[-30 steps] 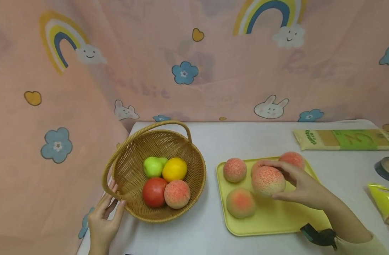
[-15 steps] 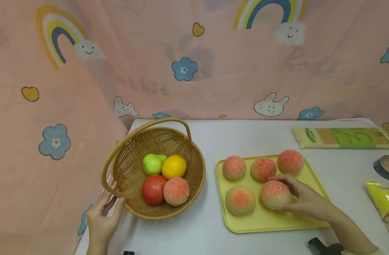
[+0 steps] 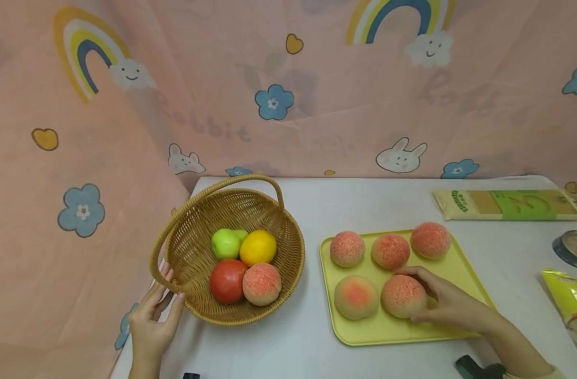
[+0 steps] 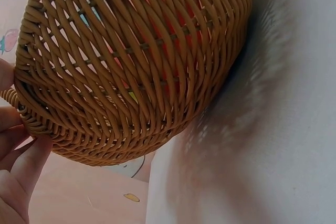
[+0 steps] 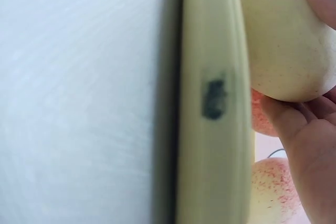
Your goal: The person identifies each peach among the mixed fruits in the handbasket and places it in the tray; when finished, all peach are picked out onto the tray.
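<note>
In the head view my left hand (image 3: 151, 326) holds the rim of a wicker basket (image 3: 193, 268) where its handle joins. The left wrist view shows thumb and fingers on the basket's woven edge (image 4: 37, 121). Inside lie a green pear (image 3: 225, 244), a yellow fruit (image 3: 258, 248), a red round fruit (image 3: 228, 281) and a peach (image 3: 262, 284). My right hand (image 3: 458, 305) grips another peach (image 3: 404, 296) at the front of a yellow tray (image 3: 387, 334), thumb and fingers around its right side. Several more peaches (image 3: 356, 297) sit beside and behind it on the tray.
A long green-and-beige packet (image 3: 510, 205) lies at the back right. A round dark-rimmed container (image 3: 574, 249) and a yellow bag (image 3: 569, 300) are at the right edge. A pink patterned cloth (image 3: 316, 105) hangs behind the white table (image 3: 307, 358).
My right hand has lowered the peach from above the tray's middle to its front row, then shifted slightly left with it. The left hand stays on the basket.
</note>
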The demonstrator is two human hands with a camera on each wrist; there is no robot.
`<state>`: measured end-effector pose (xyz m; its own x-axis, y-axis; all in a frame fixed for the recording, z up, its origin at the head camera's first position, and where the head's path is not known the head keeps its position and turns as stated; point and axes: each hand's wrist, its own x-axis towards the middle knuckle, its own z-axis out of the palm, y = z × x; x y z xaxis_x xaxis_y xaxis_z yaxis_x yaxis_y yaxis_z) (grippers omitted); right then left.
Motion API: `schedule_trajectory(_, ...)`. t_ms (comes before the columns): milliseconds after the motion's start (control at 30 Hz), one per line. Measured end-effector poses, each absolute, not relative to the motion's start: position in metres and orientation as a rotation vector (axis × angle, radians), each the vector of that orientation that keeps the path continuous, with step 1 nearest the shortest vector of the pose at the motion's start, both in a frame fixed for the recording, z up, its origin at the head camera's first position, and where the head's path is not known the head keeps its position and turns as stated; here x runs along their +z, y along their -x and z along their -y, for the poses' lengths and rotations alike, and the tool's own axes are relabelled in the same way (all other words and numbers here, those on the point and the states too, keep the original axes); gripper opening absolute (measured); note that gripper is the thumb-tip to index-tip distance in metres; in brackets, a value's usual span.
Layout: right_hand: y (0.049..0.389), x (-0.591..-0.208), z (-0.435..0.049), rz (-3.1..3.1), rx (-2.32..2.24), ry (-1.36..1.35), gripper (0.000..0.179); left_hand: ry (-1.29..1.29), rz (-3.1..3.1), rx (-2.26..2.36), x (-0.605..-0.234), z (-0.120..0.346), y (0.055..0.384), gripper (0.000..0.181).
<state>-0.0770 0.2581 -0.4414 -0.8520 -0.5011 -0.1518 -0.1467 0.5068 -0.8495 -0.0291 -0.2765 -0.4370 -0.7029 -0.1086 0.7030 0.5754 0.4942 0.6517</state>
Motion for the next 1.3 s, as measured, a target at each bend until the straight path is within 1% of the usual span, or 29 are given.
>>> schedule_trajectory(133,0.078,-0.441,-0.261,-2.367,-1.218,0.530,0.076,0.385,2.030,-1.242,-0.436,0.276,0.029,0.053)
schedule_trajectory(533,0.073,-0.438,-0.264,-2.443,-1.097,0.620,0.082,0.381,2.045,-1.228,-0.436,0.275,0.030,0.055)
schedule_trajectory(700,0.070,-0.425,-0.258,-2.516,-1.105,0.632,0.079,0.366,2.050,-1.209,-0.435,0.275,0.031,0.055)
schedule_trajectory(933,0.071,-0.395,-0.244,-2.584,-1.053,0.612,0.076,0.370,2.046,-1.188,-0.434,0.276,0.031,0.056)
schedule_trajectory(1067,0.071,-0.382,-0.225,-2.635,-1.068,0.716,0.075,0.375,2.043,-1.197,-0.434,0.276,0.030,0.055)
schedule_trajectory(1300,0.080,-0.371,-0.188,-2.550,-1.209,1.033,0.079,0.395,2.031,-1.237,-0.435,0.275,0.029,0.055)
